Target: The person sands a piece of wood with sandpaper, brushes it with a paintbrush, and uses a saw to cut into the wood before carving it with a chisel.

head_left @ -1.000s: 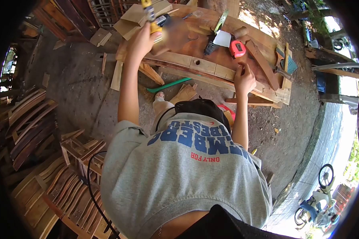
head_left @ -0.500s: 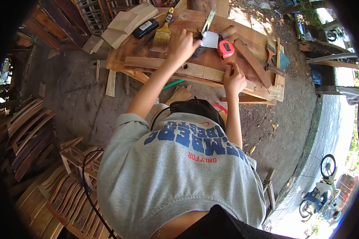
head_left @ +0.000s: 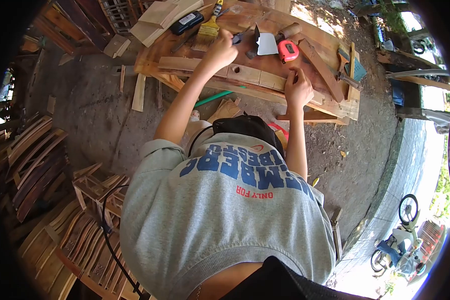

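My left hand (head_left: pixel 222 52) is closed above the left part of the bench, its fingers wrapped around a small dark object (head_left: pixel 239 37) that I cannot identify. Just left of it lies a paintbrush (head_left: pixel 207 31) with yellowish bristles. My right hand (head_left: pixel 299 89) has its fingers curled in, thumb close to forefinger, over the right part of a long pale wooden piece (head_left: pixel 246 74) with a dark round hole. Beyond this hand sit a red tape measure (head_left: pixel 288 51) and a white folded sheet (head_left: pixel 268 44) with a dark side.
The wooden bench (head_left: pixel 150 56) also carries a reddish wooden bar (head_left: pixel 322 70), a brush (head_left: pixel 343 57), a dark case (head_left: pixel 187 22) and stacked boards (head_left: pixel 155 15). Chair parts (head_left: pixel 92 250) stand at lower left. A motorcycle (head_left: pixel 402 245) is parked at right.
My left hand has moved left and slightly down, away from the white sheet, with the dark object showing at its fingers. My right hand has shifted slightly right. The long greenish strip behind the sheet no longer shows.
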Available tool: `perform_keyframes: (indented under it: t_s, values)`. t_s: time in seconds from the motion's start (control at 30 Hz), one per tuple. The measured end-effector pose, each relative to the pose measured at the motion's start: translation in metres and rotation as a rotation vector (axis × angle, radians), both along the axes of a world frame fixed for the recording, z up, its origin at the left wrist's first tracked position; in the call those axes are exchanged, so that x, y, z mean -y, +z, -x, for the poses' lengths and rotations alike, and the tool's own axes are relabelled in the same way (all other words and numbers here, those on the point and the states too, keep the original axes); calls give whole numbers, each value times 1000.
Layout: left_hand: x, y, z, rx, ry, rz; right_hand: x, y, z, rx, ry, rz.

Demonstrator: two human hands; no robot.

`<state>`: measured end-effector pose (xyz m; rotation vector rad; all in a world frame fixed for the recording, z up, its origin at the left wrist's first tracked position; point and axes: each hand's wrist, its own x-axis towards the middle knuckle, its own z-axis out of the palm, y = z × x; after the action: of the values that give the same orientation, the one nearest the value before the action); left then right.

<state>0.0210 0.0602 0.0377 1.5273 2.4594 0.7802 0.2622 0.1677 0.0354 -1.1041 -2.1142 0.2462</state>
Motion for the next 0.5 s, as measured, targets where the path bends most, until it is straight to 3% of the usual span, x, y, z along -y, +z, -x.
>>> perform_keyframes:
  t_s: [0.13,0.2,0.23,0.33,0.5]
  values:
    - [81,21,-36,156,177,-474,-1,-2,1,18,-12,-9]
    - [110,3,-51,237,192,-515,0,0,-1,26,9,41]
    - [122,-7,-58,320,210,-563,1,-1,-2,69,59,-49]
    - [146,-22,-72,373,344,-336,7,-2,-6,103,192,-181]
    - [159,-57,-84,536,365,-373,20,-3,-1,164,158,-174]
